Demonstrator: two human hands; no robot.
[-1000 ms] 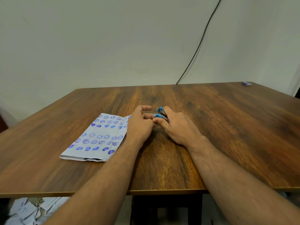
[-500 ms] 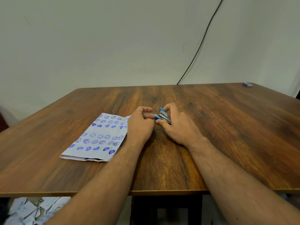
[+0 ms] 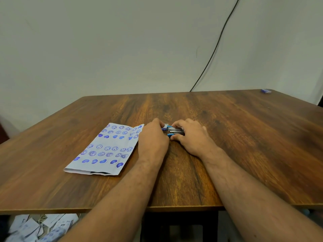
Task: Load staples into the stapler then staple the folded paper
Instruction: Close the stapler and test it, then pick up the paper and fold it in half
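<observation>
While both of your forearms reached in over the near edge of the wooden surface point(image 3: 244, 137), your hands met near its middle. Your right hand point(image 3: 192, 137) lay curled around the stapler point(image 3: 175, 131), thumb on the near side and fingers over the far side, so its grip was pressed closed on it. The stapler was small, blue at the end that pointed toward your left hand, with shiny metal rails showing on top; whether it was fully opened could not be told. It rested low on the surface, between your two hands.

Your left hand point(image 3: 153, 137) was knuckles-up just beside it, its fingertips at a little blue and white box point(image 3: 164, 127) that touched the stapler's blue end. The fingers hid most of that box, so I cannot tell whether your left grip pinched it or merely touched it.

The folded paper point(image 3: 104, 149) lay flat on the surface to the left of your left hand, its top right corner close by your knuckles. It was pale and printed with rows of blue faces and hearts.

A second small blue thing point(image 3: 266, 91) sat at the far right corner, well apart. A black cable point(image 3: 215, 48) ran down the wall point(image 3: 104, 49) behind the surface. Scattered papers point(image 3: 38, 227) lay on the floor below the near left edge.
</observation>
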